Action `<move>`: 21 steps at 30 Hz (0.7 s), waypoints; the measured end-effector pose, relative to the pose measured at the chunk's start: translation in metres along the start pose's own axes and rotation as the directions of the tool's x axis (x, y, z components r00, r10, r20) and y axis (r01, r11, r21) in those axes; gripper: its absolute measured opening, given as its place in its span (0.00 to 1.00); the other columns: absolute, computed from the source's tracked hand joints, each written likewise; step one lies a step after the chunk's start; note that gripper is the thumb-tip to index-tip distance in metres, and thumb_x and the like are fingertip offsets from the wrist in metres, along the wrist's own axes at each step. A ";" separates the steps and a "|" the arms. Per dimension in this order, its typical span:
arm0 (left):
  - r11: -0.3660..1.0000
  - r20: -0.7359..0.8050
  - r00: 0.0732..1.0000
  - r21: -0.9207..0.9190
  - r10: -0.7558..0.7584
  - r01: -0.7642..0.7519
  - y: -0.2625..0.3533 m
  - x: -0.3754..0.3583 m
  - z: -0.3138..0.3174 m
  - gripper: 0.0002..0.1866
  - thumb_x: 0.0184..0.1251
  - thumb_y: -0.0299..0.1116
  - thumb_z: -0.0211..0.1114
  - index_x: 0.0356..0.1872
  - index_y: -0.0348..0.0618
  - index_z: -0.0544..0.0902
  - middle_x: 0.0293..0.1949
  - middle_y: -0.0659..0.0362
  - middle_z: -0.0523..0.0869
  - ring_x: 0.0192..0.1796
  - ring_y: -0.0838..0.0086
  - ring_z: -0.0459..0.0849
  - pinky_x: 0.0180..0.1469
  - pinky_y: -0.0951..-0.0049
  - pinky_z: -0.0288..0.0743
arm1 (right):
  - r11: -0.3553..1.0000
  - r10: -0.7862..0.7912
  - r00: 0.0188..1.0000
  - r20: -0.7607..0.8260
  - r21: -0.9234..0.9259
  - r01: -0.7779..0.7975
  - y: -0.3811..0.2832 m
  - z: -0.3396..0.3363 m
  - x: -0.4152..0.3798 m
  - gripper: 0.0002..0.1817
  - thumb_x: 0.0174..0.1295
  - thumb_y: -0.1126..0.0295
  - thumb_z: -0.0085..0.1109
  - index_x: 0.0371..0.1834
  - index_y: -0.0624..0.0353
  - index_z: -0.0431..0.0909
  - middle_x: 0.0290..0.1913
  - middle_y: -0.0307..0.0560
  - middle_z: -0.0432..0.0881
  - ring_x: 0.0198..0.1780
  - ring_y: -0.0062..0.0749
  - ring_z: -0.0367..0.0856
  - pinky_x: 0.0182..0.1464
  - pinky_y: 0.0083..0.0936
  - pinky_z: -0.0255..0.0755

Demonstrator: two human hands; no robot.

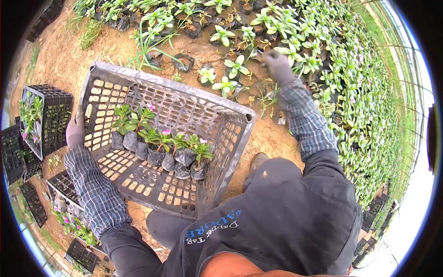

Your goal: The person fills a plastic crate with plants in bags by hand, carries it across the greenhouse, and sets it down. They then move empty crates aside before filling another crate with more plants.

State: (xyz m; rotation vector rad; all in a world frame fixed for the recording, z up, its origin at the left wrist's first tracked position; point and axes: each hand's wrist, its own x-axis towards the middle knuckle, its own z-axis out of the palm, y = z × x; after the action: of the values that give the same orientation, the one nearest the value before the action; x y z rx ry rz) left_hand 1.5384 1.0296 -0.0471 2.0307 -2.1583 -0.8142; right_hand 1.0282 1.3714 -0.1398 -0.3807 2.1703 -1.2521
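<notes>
My left hand (pixel 75 130), in a greyish glove, is closed on the left end wall of a black plastic crate (pixel 170 85), its fingers partly hidden. The crate is tilted towards me. Inside it stand several seedlings with pink flowers (pixel 159 138), their roots in small black bags (pixel 157 158), in rows near the middle. My right hand (pixel 278 68), also gloved, reaches out over the bed of bagged seedlings (pixel 300 51). Its fingers are curled together beside a green plant (pixel 236 67); what they hold, if anything, I cannot make out.
More black crates stand at the left, one with flowering seedlings (pixel 31 115) and another lower down (pixel 64 189). Bare brown soil (pixel 60 51) lies between crates and bed. My knee (pixel 277 173) is close to the crate's right side. Hoops of a tunnel frame (pixel 410 83) run along the right.
</notes>
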 end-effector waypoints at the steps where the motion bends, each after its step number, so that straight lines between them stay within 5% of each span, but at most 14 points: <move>1: 0.999 0.012 0.999 -0.011 0.036 -0.036 -0.015 0.013 0.003 0.39 0.59 0.68 0.46 0.53 0.40 0.77 0.21 0.58 0.76 0.25 0.75 0.79 0.30 0.75 0.71 | 0.988 -0.026 0.999 0.027 -0.155 0.029 0.046 0.005 0.030 0.13 0.57 0.63 0.53 0.41 0.57 0.79 0.34 0.47 0.81 0.32 0.27 0.79 0.35 0.25 0.73; 2: 0.999 0.007 0.999 0.003 0.036 -0.036 -0.015 0.013 0.005 0.39 0.59 0.68 0.46 0.53 0.40 0.77 0.21 0.58 0.76 0.25 0.75 0.79 0.30 0.75 0.71 | 0.990 -0.021 0.999 0.033 -0.142 0.025 0.049 0.010 0.032 0.13 0.57 0.63 0.53 0.41 0.57 0.79 0.34 0.47 0.81 0.32 0.27 0.79 0.35 0.25 0.73; 4: 1.000 -0.046 0.999 -0.027 -0.003 0.002 -0.018 0.015 0.005 0.39 0.59 0.69 0.46 0.52 0.42 0.77 0.20 0.59 0.76 0.21 0.77 0.76 0.28 0.76 0.70 | 0.807 -0.246 0.969 -0.005 -0.555 0.202 0.059 0.030 0.033 0.15 0.56 0.61 0.52 0.42 0.57 0.79 0.39 0.50 0.82 0.42 0.37 0.81 0.45 0.29 0.73; 5: 0.998 -0.109 0.993 -0.027 0.053 -0.057 -0.015 0.010 0.006 0.39 0.59 0.69 0.47 0.50 0.40 0.78 0.19 0.60 0.76 0.20 0.78 0.75 0.27 0.77 0.69 | 0.831 -0.212 0.976 0.040 -0.518 0.202 0.061 0.037 0.036 0.17 0.56 0.59 0.51 0.44 0.56 0.78 0.43 0.52 0.81 0.48 0.45 0.78 0.52 0.32 0.69; 12: 0.988 -0.062 0.998 -0.151 0.004 -0.014 -0.025 0.018 0.006 0.34 0.63 0.64 0.47 0.40 0.37 0.80 0.17 0.63 0.75 0.20 0.81 0.74 0.24 0.80 0.66 | 0.773 -0.102 0.989 0.103 -0.617 0.144 0.064 0.062 0.054 0.23 0.57 0.57 0.51 0.53 0.55 0.73 0.49 0.53 0.78 0.52 0.43 0.76 0.54 0.34 0.69; 16: 0.983 -0.041 0.999 -0.184 -0.007 -0.001 -0.027 0.019 0.006 0.33 0.64 0.63 0.47 0.35 0.38 0.80 0.18 0.62 0.77 0.21 0.80 0.74 0.25 0.80 0.66 | 0.687 0.002 0.990 0.139 -0.719 0.100 0.071 0.064 0.063 0.24 0.56 0.55 0.52 0.51 0.61 0.72 0.49 0.56 0.78 0.52 0.45 0.76 0.53 0.36 0.69; 21: 0.981 -0.060 0.998 -0.193 0.018 -0.030 -0.027 0.016 0.006 0.32 0.65 0.61 0.47 0.37 0.37 0.80 0.20 0.62 0.77 0.22 0.82 0.74 0.26 0.81 0.67 | 0.735 -0.004 0.991 0.132 -0.671 0.093 0.079 0.065 0.073 0.23 0.55 0.55 0.56 0.48 0.61 0.74 0.47 0.56 0.79 0.51 0.45 0.77 0.52 0.36 0.70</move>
State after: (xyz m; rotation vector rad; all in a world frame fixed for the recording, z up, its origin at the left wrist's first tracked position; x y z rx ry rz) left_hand 1.5587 1.0163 -0.0686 1.9054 -1.9830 -0.9120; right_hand 1.0153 1.3301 -0.2580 -0.7889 2.4567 -0.3808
